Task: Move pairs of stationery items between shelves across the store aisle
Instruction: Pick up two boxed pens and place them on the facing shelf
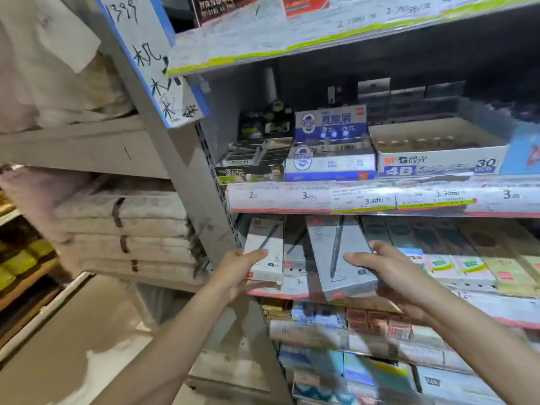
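My left hand [238,268] grips a white pen box [267,249] by its lower left edge, at the left end of a middle shelf [280,293]. My right hand [382,271] holds a larger grey pen box [336,255] with a dark pen pictured on it, fingers wrapped over its right side. Both boxes lean tilted at the shelf's front, their tops reaching under the price strip above. Between them lie more pen boxes [295,258], partly hidden.
The shelf above carries eraser and pencil boxes [330,159] behind a price strip [380,197]. Sticky-note packs [467,264] fill the right of the middle shelf. Lower shelves hold several small boxes. A grey upright post [187,171] and stacked towels [125,229] stand left.
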{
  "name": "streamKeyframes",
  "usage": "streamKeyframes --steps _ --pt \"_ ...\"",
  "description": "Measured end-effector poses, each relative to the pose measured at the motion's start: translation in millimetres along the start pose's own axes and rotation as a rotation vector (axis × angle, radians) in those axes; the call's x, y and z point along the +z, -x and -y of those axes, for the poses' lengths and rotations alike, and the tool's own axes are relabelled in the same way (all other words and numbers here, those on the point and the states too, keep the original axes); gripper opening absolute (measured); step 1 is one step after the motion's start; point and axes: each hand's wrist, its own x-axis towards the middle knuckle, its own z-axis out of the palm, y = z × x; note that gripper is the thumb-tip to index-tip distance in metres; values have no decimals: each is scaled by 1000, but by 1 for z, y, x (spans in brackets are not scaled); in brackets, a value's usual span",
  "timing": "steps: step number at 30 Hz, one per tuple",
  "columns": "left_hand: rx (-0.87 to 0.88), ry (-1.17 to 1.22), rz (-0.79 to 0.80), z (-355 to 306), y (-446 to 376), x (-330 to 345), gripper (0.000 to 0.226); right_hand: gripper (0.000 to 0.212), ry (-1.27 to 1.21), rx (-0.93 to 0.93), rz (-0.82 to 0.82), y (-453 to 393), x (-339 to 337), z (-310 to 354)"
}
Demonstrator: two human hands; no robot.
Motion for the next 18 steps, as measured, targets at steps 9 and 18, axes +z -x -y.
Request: streamKeyframes --steps 9,18 --pt "414 -579 20 30 -6 -26 100 24 240 -75 -103 -18 31 15" --pt "824 -1554 -248 29 -2 -29 54 37 537 -107 -128 -55 61 21"
